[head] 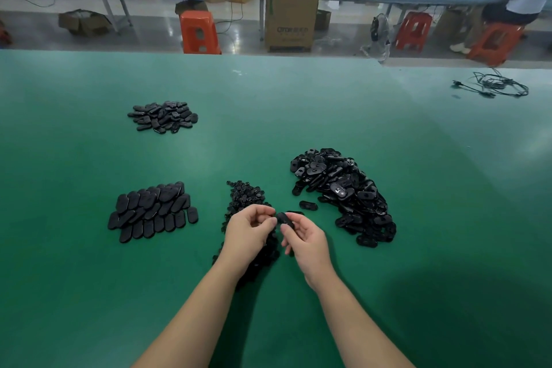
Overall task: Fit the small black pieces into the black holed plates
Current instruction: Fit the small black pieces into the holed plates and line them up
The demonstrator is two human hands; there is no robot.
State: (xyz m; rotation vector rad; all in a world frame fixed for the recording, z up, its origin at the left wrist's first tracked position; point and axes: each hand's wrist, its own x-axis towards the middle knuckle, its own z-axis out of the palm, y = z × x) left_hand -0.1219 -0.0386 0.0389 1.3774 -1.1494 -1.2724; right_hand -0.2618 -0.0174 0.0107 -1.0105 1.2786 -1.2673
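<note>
Both forearms reached forward over the green table (pixel 298 104). The left hand (pixel 249 233) and right hand (pixel 304 237) met fingertip to fingertip, together pinching one black holed plate (pixel 283 217), an oval piece held just above the pile of small black pieces (pixel 246 197).

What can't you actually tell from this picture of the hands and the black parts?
- Head view: whether the left hand pinches a small piece; its curled fingers hide it.
- The oval black plastic plate in the right hand: its hole is covered.
- Small black pieces heap: partly under the hands.
</note>
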